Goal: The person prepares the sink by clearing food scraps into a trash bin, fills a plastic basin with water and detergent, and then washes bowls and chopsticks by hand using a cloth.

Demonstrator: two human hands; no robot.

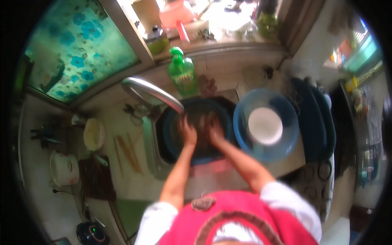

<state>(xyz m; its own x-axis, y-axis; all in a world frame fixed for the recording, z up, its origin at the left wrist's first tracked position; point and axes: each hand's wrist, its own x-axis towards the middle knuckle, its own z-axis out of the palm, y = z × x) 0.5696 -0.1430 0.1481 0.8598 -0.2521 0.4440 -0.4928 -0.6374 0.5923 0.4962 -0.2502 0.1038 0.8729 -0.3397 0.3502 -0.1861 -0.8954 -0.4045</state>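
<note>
Both hands reach into a dark blue basin (169,144) that sits in the sink (149,137). My left hand (187,133) is at the basin's left side, just below the spout of a curved metal faucet (162,93). My right hand (215,131) is a little apart from it, towards the basin's right side, with its fingers blurred. The basin's contents are dark, and I cannot tell whether either hand grips anything. To the right, a translucent blue bowl (240,134) holds a white round bowl or dish (265,125).
A green pump bottle (182,76) stands behind the sink. Wooden sticks (128,153) lie on the left counter near a cream bowl (94,133) and a white bucket (64,168). Dark blue trays or lids (315,122) stand at the right. A pink dipper (176,13) rests on the window ledge.
</note>
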